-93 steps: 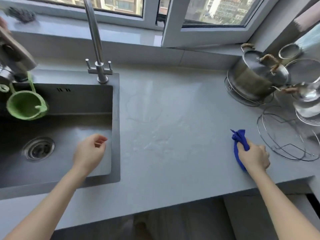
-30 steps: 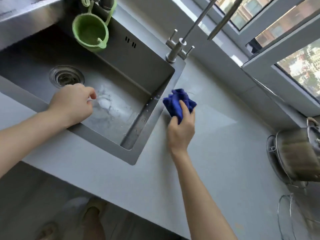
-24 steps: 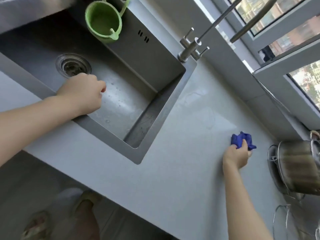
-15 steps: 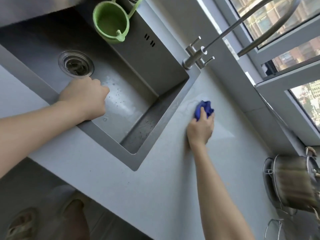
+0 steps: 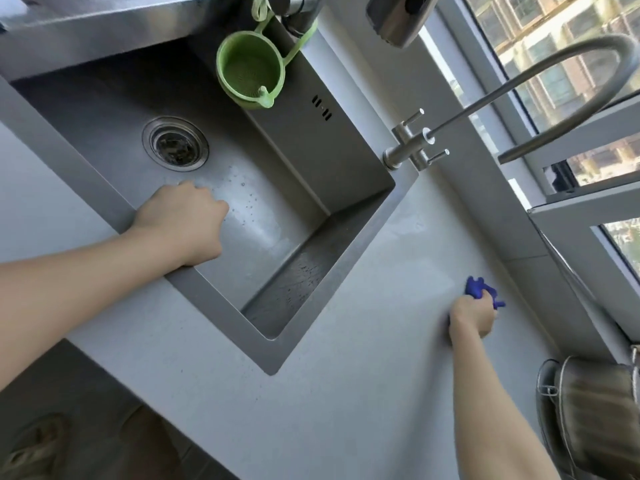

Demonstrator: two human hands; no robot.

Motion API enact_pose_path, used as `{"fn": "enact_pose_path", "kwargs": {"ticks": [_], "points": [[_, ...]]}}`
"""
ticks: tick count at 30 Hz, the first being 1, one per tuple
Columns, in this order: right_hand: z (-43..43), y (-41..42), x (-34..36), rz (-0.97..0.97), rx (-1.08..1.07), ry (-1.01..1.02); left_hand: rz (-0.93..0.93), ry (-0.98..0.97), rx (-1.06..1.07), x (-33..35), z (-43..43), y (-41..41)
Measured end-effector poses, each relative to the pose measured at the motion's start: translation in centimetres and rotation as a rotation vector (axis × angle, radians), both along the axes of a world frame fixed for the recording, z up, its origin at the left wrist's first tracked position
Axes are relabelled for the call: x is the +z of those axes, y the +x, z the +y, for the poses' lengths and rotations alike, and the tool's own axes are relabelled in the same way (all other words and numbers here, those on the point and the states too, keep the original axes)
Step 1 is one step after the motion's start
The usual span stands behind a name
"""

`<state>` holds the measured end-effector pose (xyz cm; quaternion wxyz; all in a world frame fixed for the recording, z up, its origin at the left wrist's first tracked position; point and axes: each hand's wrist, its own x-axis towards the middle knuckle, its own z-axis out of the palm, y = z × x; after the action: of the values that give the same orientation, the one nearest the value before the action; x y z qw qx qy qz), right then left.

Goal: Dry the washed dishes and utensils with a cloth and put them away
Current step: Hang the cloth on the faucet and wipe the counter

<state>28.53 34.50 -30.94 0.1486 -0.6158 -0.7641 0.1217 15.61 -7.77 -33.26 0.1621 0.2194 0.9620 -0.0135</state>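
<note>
Head view: the right hand (image 5: 471,320) bunches the blue cloth (image 5: 479,292) in a closed grip, pressing it on the desk (image 5: 346,393) near the back edge. The left hand (image 5: 183,223) rests on the sink rim (image 5: 221,323), fingers curled and holding nothing. The steel pot (image 5: 599,410) waits at the desk's right edge, nearer the right hand.

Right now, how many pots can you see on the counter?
1. A steel pot rests against a wire rack at the far right of the counter, blurred and partly cut off by the frame edge; more may lie out of view there.
</note>
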Motion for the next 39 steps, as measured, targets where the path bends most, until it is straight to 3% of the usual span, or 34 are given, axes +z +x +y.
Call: {"fn": "enact_pose_path", "kwargs": {"ticks": [2,4,9,15,20,22,26,31,33,39], "points": [[0.6,-2.5,-0.3,-0.084,-0.026,0.000,0.004,0.005,0.004,-0.3,0.0,-0.1],[0.0,-6.6,-0.4,-0.096,0.102,0.021,0.018,0.020,0.010,-0.4,0.0,-0.2],[-7.3,-13.6,-0.9,-0.048,0.783,0.138,0.028,0.057,0.036,-0.2,0.2,0.0],[-13.9,-7.7,-1.2,-0.020,1.274,0.244,0.045,0.145,0.088,0.0,0.1,0.2],[-20.3,-0.9,-0.2,0.015,1.576,0.153,0.046,0.281,0.131,-0.1,-0.3,0.2],[-21.0,1.4,1.0,0.120,1.473,0.051,0.055,0.350,0.184,-0.2,-0.6,0.0],[-15.8,6.4,2.6,0.364,0.782,-0.048,0.031,0.566,0.211,-0.2,-2.0,-0.4],[-10.1,15.1,0.8,0.071,0.110,-0.046,0.041,0.338,0.063,-0.6,-3.8,-1.3],[-12.5,15.5,-0.6,0.023,0.081,0.017,0.054,0.293,0.032,-0.9,-3.6,-1.2],[-25.5,4.9,-2.5,0.105,0.526,0.108,0.097,0.250,0.013,-0.7,-3.4,-1.0]]}}
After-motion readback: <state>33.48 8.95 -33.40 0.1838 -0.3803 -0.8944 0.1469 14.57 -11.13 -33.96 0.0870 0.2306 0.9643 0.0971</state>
